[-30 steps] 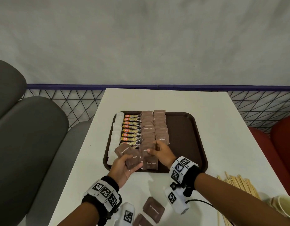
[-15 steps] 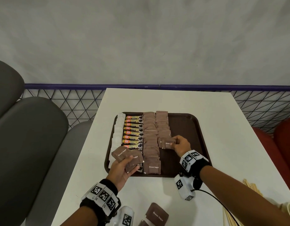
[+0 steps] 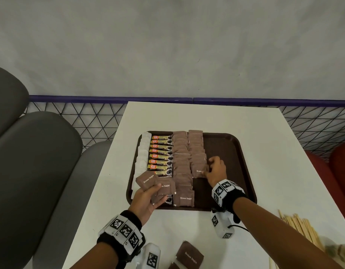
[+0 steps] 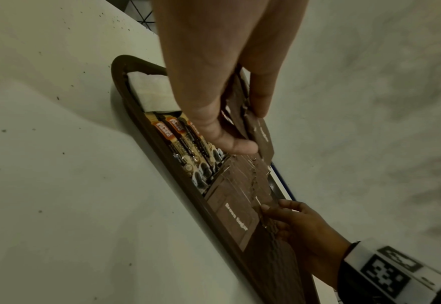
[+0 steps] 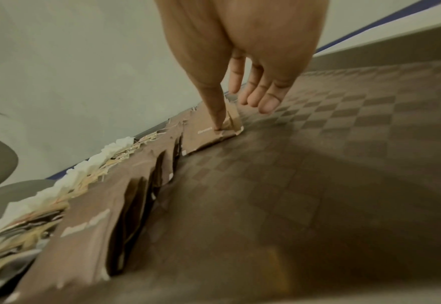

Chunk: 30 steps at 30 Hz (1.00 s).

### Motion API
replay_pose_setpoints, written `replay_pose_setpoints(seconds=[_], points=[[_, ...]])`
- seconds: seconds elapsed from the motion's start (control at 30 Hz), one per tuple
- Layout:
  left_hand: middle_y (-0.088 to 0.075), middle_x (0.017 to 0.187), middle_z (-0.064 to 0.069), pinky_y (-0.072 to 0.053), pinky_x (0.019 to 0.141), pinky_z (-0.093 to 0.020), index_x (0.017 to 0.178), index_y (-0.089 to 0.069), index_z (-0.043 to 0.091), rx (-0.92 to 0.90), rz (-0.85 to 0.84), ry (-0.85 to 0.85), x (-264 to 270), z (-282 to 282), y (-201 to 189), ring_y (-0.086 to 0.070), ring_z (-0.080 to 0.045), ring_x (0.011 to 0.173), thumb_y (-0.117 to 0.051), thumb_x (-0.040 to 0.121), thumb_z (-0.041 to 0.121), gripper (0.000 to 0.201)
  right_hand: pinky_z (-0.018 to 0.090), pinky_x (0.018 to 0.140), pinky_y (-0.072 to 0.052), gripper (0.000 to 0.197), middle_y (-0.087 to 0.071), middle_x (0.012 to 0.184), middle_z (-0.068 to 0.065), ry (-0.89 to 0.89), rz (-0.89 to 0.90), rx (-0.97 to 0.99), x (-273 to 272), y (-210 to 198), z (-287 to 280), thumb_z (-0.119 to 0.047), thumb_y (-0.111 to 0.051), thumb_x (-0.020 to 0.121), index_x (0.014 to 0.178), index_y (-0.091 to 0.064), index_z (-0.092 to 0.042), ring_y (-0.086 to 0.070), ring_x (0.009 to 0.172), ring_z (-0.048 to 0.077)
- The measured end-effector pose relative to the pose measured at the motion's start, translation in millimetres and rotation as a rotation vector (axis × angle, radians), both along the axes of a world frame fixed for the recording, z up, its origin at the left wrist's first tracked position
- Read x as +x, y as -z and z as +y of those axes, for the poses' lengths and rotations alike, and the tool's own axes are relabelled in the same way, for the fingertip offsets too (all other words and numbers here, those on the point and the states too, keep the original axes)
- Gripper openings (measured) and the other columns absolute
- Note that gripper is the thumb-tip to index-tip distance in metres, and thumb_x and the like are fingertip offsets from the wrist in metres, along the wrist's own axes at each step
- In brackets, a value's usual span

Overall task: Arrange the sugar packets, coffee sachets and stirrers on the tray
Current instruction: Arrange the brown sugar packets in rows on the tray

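Observation:
A brown tray point(image 3: 235, 152) holds a column of white sugar packets point(image 3: 143, 150), a column of coffee sachets point(image 3: 161, 152) and two columns of brown sugar packets point(image 3: 180, 152). My left hand point(image 3: 148, 197) hovers over the tray's near left corner and grips a small fan of brown sugar packets point(image 3: 148, 179) between thumb and fingers point(image 4: 240, 146). My right hand point(image 3: 209, 166) rests at the near end of the right brown column. Its thumb point(image 5: 218, 123) presses the last packet point(image 5: 209, 135) flat, with the other fingers stretched out over bare tray.
Wooden stirrers point(image 3: 299, 228) lie on the white table point(image 3: 265, 133) at the right, beside a paper cup point(image 3: 340, 249). Loose brown sugar packets point(image 3: 190, 255) lie near the front edge. Grey seats point(image 3: 32, 162) stand left, a red seat point(image 3: 338, 167) right.
My right hand took a brown sugar packet from the left hand's stack, carried it right and laid it at the end of the right brown column. The left hand stayed put.

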<state>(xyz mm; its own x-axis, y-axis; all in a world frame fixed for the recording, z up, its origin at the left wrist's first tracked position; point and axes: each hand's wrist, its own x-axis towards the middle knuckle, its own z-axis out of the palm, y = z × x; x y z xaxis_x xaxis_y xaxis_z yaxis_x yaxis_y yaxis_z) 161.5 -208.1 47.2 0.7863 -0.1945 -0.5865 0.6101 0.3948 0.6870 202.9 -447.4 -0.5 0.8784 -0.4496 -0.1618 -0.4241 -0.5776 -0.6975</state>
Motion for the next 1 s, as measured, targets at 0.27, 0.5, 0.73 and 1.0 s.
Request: replay_pose_setpoints(seconds=[0.27, 0.5, 0.73, 1.0], points=[[-0.071, 0.096, -0.009, -0.059, 0.064, -0.027, 0.100, -0.063, 0.011, -0.009, -0.070, -0.016, -5, -4, -8, -0.066, -0.021, 0.089, -0.056, 0.089, 0.002, 0.016, 0.027, 0.090, -0.041, 0.029, -0.045, 0.107, 0.003, -0.133, -0.161, 0.076, -13, -22, 21, -0.018, -0.066, 0.082, 0.106, -0.050, -0.013, -0.044, 0.104, 0.016], [-0.067, 0.105, -0.015, -0.058, 0.064, -0.026, 0.111, -0.060, 0.006, -0.021, -0.119, -0.019, -14, -9, -15, -0.065, -0.023, 0.092, -0.056, 0.089, 0.003, 0.023, 0.016, 0.077, -0.042, 0.023, -0.054, 0.098, -0.004, -0.439, -0.069, 0.533, -37, -39, 64, -0.028, -0.061, 0.086, 0.105, -0.053, -0.016, -0.052, 0.090, 0.007], [-0.067, 0.108, -0.017, -0.056, 0.076, -0.034, 0.111, -0.060, 0.006, -0.069, -0.099, 0.006, -19, -11, -17, -0.064, -0.024, 0.094, -0.047, 0.094, 0.005, 0.022, 0.014, 0.071, -0.046, 0.017, -0.060, 0.089, -0.007, -0.571, 0.009, 0.665, -42, -39, 69, -0.011, -0.062, 0.086, 0.090, -0.053, -0.024, -0.061, 0.083, 0.002], [-0.066, 0.105, -0.016, -0.050, 0.088, -0.044, 0.104, -0.060, 0.009, -0.060, -0.044, 0.007, -16, -5, -16, -0.063, -0.028, 0.099, -0.038, 0.098, 0.005, 0.023, 0.018, 0.058, -0.046, 0.014, -0.062, 0.097, 0.004, -0.235, -0.068, 0.524, -27, -35, 27, -0.008, -0.057, 0.088, 0.086, -0.053, -0.022, -0.061, 0.082, 0.017]])
